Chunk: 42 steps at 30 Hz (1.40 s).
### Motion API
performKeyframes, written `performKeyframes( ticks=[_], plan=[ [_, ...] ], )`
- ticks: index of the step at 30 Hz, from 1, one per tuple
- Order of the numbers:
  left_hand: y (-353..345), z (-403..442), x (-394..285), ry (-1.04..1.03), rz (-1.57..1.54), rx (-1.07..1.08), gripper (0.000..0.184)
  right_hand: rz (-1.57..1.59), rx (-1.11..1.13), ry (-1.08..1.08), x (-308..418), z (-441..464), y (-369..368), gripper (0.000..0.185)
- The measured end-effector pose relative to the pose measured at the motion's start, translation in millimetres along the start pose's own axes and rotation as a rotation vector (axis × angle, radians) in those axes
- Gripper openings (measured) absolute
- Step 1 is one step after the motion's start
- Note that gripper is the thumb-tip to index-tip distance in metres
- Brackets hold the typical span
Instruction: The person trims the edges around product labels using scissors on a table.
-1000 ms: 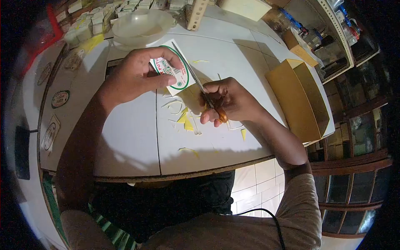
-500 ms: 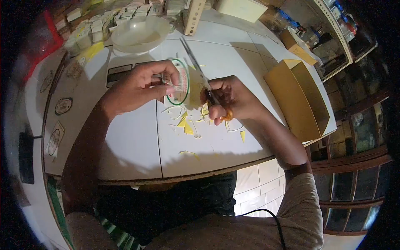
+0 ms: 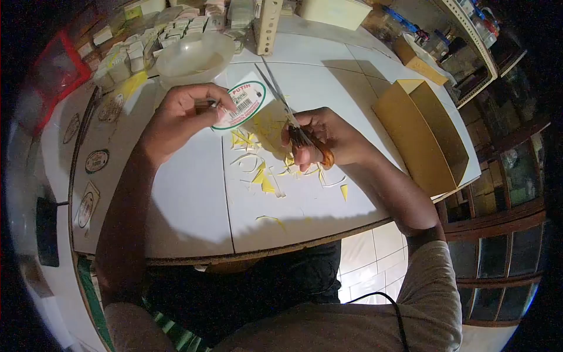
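Note:
An oval white label (image 3: 248, 104) with a green border, red print and a barcode is pinched between the thumb and fingers of my left hand (image 3: 186, 120). My right hand (image 3: 322, 139) is wrapped round the orange-brown handles of a pair of scissors (image 3: 278, 89), whose blades point up and away, just right of the label and apart from it. The blades look nearly closed. Yellow and white paper scraps (image 3: 267, 183) lie on the white tabletop (image 3: 187, 205) below and between my hands.
A translucent bowl (image 3: 194, 58) stands at the back, near stacks of small labels (image 3: 176, 29). An open cardboard box (image 3: 413, 146) is at the right. A metal post (image 3: 269, 26) rises behind. Oval labels (image 3: 97, 161) lie at the left, and a red basket (image 3: 58, 76) is beyond them.
The label in my left hand has turned and its edge now follows the oval border; its white corners no longer show. My left hand has shifted slightly left, and the scissors have come off the label.

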<state>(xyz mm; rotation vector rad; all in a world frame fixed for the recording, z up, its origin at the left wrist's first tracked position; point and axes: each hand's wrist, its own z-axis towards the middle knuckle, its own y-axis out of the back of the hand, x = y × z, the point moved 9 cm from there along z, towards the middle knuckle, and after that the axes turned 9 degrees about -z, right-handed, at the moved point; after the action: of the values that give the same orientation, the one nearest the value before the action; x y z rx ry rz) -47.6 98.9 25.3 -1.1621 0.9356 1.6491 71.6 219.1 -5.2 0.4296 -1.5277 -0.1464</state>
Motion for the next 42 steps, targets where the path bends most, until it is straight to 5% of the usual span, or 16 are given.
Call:
performKeyframes(
  ticks=[2,14,20,29,31,34,38,42],
  plan=[
    [11,-1,5,0.137,0.003,-0.115,0.013,-0.003,-0.006,0.005,3,0,0,0.030],
    [19,-2,0,0.021,-0.122,-0.265,0.017,-0.192,0.010,0.016,-3,0,-1,0.042],
    [8,-1,-2,0.034,0.017,-0.193,0.021,-0.247,-0.030,0.100,1,2,-3,0.043],
    [7,1,-2,-0.024,0.004,-0.194,0.015,-0.176,-0.072,-0.174,2,-2,-1,0.032],
    [6,2,-1,-0.068,-0.046,-0.204,0.014,0.018,-0.068,-0.087,1,1,1,0.052],
    [4,1,-5,-0.112,-0.067,-0.178,0.016,0.169,-0.076,-0.032,-7,3,2,0.055],
    [1,1,3,0.089,-0.026,-0.114,0.019,0.060,-0.077,0.043,-2,3,1,0.049],
    [-4,-1,4,0.041,-0.189,-0.167,0.016,-0.162,-0.036,0.019,-4,2,-1,0.048]
  ],
)
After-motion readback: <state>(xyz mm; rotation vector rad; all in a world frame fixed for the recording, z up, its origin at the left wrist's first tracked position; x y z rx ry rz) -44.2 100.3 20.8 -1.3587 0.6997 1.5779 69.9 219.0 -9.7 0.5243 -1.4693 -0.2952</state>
